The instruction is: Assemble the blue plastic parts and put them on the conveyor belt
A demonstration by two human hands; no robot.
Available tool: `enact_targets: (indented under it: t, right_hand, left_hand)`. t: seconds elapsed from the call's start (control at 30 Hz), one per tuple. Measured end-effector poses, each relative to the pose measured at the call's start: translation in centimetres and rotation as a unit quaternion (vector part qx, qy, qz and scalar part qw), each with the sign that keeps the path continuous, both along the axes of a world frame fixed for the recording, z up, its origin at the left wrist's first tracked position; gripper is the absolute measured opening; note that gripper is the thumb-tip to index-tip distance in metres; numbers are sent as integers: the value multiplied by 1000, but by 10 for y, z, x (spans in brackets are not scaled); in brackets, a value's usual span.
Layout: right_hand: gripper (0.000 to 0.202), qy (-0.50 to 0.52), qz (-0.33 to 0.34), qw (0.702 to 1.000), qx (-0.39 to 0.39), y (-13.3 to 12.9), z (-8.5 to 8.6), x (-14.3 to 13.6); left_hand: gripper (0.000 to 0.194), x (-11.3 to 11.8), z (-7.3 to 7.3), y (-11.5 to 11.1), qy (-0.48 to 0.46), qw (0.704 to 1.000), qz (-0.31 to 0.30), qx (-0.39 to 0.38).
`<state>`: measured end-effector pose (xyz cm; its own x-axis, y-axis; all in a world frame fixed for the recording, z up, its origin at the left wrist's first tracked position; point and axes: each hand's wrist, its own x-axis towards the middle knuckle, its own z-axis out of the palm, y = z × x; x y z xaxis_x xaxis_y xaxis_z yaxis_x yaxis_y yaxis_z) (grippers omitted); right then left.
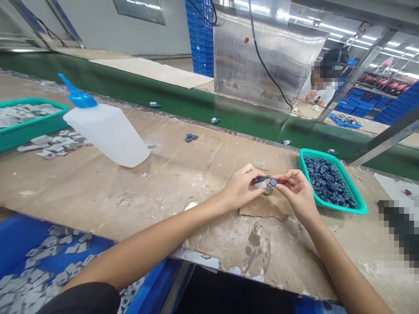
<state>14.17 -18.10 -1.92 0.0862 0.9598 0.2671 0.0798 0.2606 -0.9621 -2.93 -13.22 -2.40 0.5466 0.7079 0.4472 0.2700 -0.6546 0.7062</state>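
Between the thumb and fingers of my left hand (242, 185) is a small white and dark blue plastic part (261, 182). My right hand (297, 188) pinches a little dark blue plastic piece (273, 182) close beside it; whether the two touch, I cannot tell. Just below them a small round metal cap (268, 190) shows, partly hidden by the fingers. Right of my right hand stands a green basket (362, 205) filled with dark blue pieces (327, 181). A torn brown sheet (258, 210) lies on the bench under my hands.
A white squeeze bottle (109, 133) with a blue nozzle leans at left, near white parts (57, 144) and another green basket (31, 131). Beyond runs a green conveyor (183, 107) with several parts. A blue bin (19, 235) sits below left. Another person (319, 87) works across.
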Motion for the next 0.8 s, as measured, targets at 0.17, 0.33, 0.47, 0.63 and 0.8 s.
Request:
enact_targets:
  t: [0.17,0.33,0.47,0.63,0.8]
  right_hand:
    - [33,3,1,1000,-1,0,-3,-2]
    - [32,0,-8,1000,18,-4,-3,-6]
    - [29,-17,-26,999,40,-9,-1,-12]
    - [28,9,-17,1000,25,-12,4,-7]
    - [33,80,156,977,-125,-13,11,0]
  left_hand:
    - [23,0,-1,-3,-2,1000,-6,10]
    - [30,-1,0,-6,-14,1000,5,20]
    - [29,-1,-2,-6,-55,996,11,63]
    - [29,-1,-2,-10,-87,990,-6,110]
    - [27,0,3,-16,-104,979,-13,174]
